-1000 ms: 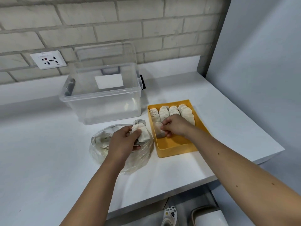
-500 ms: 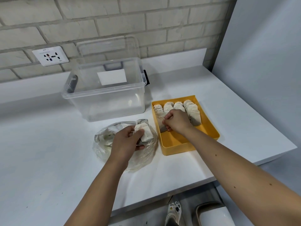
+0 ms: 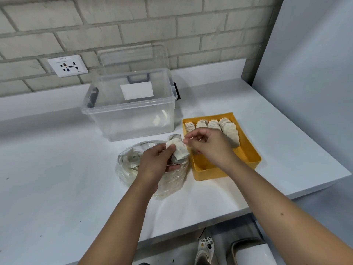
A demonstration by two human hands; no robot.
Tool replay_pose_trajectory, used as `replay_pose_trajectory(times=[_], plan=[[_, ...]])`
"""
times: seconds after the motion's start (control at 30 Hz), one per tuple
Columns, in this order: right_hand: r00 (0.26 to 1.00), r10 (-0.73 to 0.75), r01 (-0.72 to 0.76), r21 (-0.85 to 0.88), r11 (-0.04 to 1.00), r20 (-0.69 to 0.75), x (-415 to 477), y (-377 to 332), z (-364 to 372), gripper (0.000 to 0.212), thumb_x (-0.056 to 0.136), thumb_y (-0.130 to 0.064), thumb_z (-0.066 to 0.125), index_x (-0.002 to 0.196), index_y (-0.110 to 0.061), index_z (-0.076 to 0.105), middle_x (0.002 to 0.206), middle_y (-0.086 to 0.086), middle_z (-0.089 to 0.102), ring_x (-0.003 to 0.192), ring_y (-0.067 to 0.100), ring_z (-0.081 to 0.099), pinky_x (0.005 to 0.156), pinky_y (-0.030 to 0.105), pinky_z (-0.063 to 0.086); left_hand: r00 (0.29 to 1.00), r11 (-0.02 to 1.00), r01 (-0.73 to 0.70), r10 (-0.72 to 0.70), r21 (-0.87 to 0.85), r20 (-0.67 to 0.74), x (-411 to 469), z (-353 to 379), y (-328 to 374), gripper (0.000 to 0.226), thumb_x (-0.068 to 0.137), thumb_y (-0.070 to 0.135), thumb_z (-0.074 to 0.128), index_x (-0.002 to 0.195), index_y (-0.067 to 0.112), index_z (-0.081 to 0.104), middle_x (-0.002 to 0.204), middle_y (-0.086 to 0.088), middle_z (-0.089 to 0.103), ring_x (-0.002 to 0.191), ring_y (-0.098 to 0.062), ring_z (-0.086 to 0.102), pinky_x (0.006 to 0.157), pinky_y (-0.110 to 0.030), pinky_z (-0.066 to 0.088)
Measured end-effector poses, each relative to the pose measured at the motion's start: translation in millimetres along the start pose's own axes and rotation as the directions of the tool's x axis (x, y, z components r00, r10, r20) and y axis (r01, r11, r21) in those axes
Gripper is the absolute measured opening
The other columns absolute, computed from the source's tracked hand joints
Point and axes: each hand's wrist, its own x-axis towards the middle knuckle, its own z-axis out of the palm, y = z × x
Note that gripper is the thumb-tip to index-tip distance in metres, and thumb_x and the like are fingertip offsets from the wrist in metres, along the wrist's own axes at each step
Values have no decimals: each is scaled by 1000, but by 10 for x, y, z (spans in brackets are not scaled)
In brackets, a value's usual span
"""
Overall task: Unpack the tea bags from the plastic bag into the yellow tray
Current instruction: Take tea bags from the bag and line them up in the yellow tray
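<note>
A clear plastic bag (image 3: 152, 175) lies crumpled on the white counter with some tea bags still inside. Above it, my left hand (image 3: 158, 161) grips a small stack of pale tea bags (image 3: 178, 150). My right hand (image 3: 210, 148) hovers over the left side of the yellow tray (image 3: 252, 157), fingers loosely curled, fingertips at the upper right edge of that stack and holding nothing I can see. Several tea bags in rows (image 3: 229, 129) stand along the tray's far end. The tray's near half shows bare yellow floor.
An open clear storage box (image 3: 131, 115) stands just behind the bag and tray, its lid leaning on the brick wall. A wall socket (image 3: 67, 66) is at the back left. The counter edge (image 3: 191, 224) runs close below my forearms; a shoe (image 3: 205, 247) shows under it.
My right hand has left the tea bag it was setting into the tray and moved left and up toward the stack in my left hand. The left hand has stayed over the bag.
</note>
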Motion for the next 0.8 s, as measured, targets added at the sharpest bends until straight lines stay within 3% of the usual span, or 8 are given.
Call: replay_pose_trajectory(times=[0.1,0.17,0.37,0.5,0.63,0.73,0.8], plan=[[1000,-18,18,-79,997,7,-106,-26,67,19,77,-31,81,93,-22,75,68,-12,63,56,-3,54,60,12,45,997,1000,7,-6,-21,71,-41,24,15,18,97,20,63,106,7,73,98,-16,75,83,-21,74,68,-27,61],[1000,-15,14,-89,996,-8,-134,-27,76,20,77,-30,81,93,-21,73,70,-13,63,56,-6,53,57,8,42,994,1000,15,-12,-23,109,-70,24,19,18,96,18,64,109,7,72,95,-14,76,84,-20,74,69,-26,61],[996,-52,53,13,999,-70,-196,-19,43,13,75,-22,82,75,-21,70,68,-12,65,54,-3,52,59,14,44,985,996,63,-52,-64,163,-120,33,44,17,93,16,68,106,6,73,89,-7,77,79,-17,74,68,-25,61],[993,40,-24,144,989,-107,-196,-23,-49,12,77,-18,81,75,-17,69,68,-11,65,55,2,55,56,21,46,984,988,90,-69,-127,162,-140,39,35,13,94,15,65,102,8,73,91,-9,77,79,-19,74,66,-23,61],[984,129,-90,289,953,-119,-134,-78,-326,12,85,-7,71,86,-5,60,66,7,62,46,9,56,47,21,48,992,987,85,-71,-140,108,-127,-29,16,13,95,15,65,101,6,73,89,-8,77,76,-18,74,63,-24,61],[979,166,-145,168,975,-117,9,-7,-572,13,88,-7,69,93,-3,58,68,10,63,48,11,59,50,22,52,995,990,69,-59,-124,80,-95,-100,6,15,94,16,66,101,5,73,91,-10,77,79,-19,73,64,-24,61],[973,229,-229,17,973,-33,101,114,-631,14,88,-9,70,95,-4,59,69,11,66,52,17,61,55,26,54,996,990,68,-60,-122,67,-75,-123,2,15,94,17,66,100,6,74,94,-11,76,81,-20,72,64,-24,61]])
